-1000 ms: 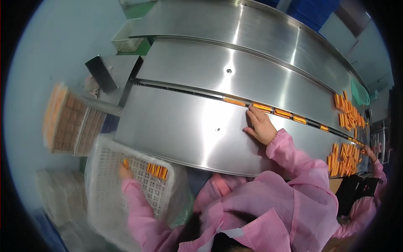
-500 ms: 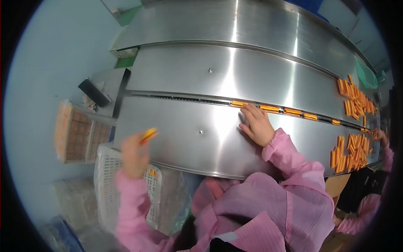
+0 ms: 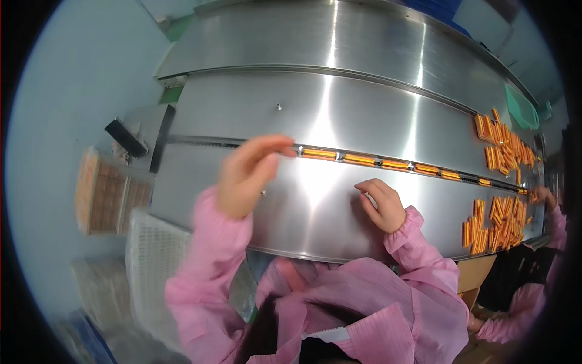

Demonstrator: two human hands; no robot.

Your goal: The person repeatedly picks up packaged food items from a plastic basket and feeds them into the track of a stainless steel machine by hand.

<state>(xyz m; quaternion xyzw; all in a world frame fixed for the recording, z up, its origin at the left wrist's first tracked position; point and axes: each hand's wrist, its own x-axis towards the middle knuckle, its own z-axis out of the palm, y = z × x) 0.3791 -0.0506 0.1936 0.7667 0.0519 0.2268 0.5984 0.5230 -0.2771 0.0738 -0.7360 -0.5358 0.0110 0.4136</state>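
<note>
The right hand (image 3: 386,212), loosely open, was over the broad silver steel worktop (image 3: 321,221) extending between both hands. The blurred left hand (image 3: 242,182) was beside the narrow dark slot (image 3: 203,142), grip unclear. Orange-and-yellow striped sticks (image 3: 359,159) lay along it; others (image 3: 509,218) lay heaped farther off.

Slim sticks (image 3: 319,154), striped lengthwise in orange and yellow, lie flat and spaced apart in a single-file row along the narrow slot (image 3: 200,142) of the shiny metal tabletop (image 3: 309,212), while many similar ones sit in loose, jumbled heaps (image 3: 497,221) on both sides of its right-hand stretch.
</note>
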